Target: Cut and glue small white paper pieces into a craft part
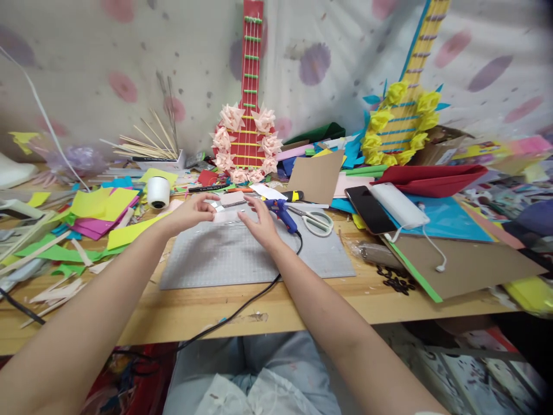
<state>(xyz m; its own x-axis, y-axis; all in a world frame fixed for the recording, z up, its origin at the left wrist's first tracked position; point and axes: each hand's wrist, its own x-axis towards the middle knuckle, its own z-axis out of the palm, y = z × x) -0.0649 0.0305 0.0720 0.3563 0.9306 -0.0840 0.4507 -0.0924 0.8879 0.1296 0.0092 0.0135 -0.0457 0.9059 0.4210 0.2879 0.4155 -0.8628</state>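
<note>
My left hand point(192, 211) and my right hand point(258, 222) reach to the far edge of a grey cutting mat point(242, 259). Between them lies a pale pink strip of paper point(227, 215); the left fingers pinch its left end and the right fingers press beside its right end. A grey card piece point(233, 199) lies just behind. A blue glue gun point(283, 214) lies right of my right hand, its black cord point(242, 308) running off the table's front edge.
Scissors point(317, 221), a phone point(367, 208) and a white power bank point(397, 206) lie to the right. Coloured paper scraps point(99, 213) and a white roll point(158, 192) crowd the left. Red point(247, 109) and yellow point(408, 109) paper guitars lean on the back wall.
</note>
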